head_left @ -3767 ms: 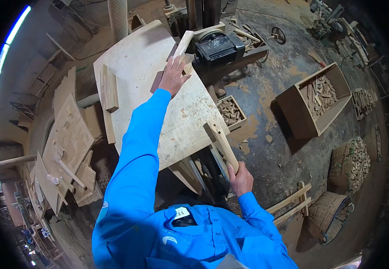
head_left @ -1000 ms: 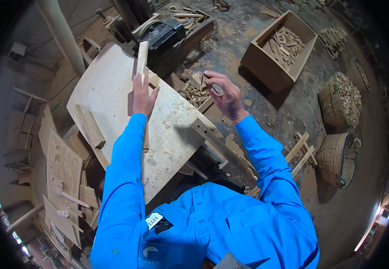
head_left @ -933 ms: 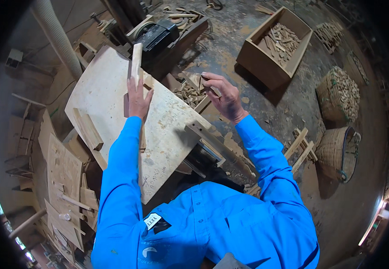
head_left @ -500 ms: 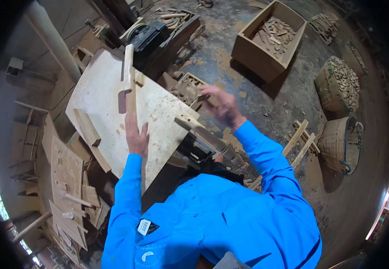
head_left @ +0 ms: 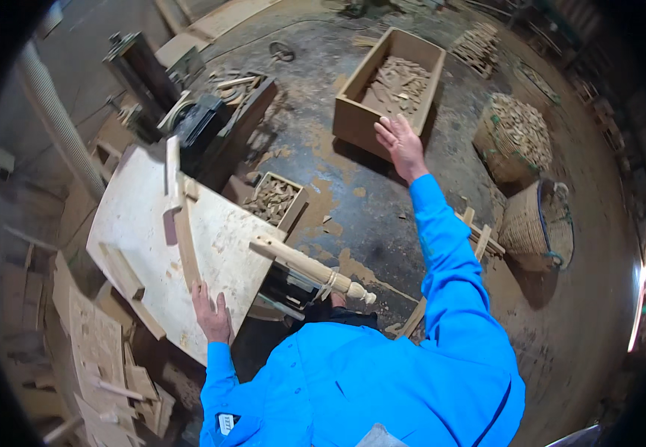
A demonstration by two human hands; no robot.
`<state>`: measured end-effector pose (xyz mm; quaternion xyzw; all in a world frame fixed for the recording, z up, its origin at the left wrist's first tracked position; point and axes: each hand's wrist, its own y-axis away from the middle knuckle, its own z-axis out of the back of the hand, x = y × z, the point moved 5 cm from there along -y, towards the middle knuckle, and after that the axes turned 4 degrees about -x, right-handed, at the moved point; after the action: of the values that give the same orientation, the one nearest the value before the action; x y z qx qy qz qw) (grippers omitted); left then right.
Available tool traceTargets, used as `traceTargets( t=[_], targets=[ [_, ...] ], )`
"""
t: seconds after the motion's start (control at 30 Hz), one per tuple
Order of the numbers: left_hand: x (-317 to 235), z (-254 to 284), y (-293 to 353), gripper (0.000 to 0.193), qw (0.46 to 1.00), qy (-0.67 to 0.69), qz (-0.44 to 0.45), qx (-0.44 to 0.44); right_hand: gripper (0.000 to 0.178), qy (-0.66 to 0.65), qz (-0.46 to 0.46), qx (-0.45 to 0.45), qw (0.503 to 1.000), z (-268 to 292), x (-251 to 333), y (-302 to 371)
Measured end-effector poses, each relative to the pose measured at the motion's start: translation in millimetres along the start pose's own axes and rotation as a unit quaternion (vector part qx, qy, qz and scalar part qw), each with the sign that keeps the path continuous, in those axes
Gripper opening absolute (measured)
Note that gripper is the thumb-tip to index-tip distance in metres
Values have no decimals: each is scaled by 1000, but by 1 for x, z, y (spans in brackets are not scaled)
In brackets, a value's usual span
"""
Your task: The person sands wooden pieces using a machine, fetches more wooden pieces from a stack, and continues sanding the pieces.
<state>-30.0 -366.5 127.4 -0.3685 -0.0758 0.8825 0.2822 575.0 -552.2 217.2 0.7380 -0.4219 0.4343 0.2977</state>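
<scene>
My left hand (head_left: 213, 314) rests palm down at the near edge of a pale worktable (head_left: 219, 238). Its fingers lie stretched out, with the tips at the near end of a long wooden strip (head_left: 186, 242). My right arm reaches far out to the front right. At its end, my right hand (head_left: 401, 145) is raised in the air with fingers extended, holding nothing visible; in the picture it overlaps the near wall of a large wooden box (head_left: 360, 123) of wood scraps. A turned wooden leg (head_left: 312, 268) lies across the table's right corner, its rounded end jutting past the edge.
A small box (head_left: 291, 216) of offcuts stands beyond the table. At right are a woven basket heaped with scraps (head_left: 513, 138), another woven basket (head_left: 532, 231) and crossed wooden slats (head_left: 479, 238). Dark machinery (head_left: 200, 123) stands at the back left; boards (head_left: 103, 350) lie left.
My right hand has swung outward from near the small box toward the large box, and its fingers have straightened. My left hand has drawn back to the strip's near end. The view has shifted.
</scene>
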Motion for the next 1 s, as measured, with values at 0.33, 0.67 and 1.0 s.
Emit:
traceTargets(
  t=[0.33, 0.67, 1.0],
  targets=[
    [41, 66, -18, 53, 986, -68, 77, -131, 57, 423, -11, 304, 854, -59, -166, 222],
    [202, 132, -82, 56, 928, -304, 148, -159, 56, 643, 62, 257, 719, -106, -173, 278],
    [184, 81, -127, 59, 960, -273, 21, -61, 55, 706, 77, 187, 678, -98, -173, 276]
  ],
)
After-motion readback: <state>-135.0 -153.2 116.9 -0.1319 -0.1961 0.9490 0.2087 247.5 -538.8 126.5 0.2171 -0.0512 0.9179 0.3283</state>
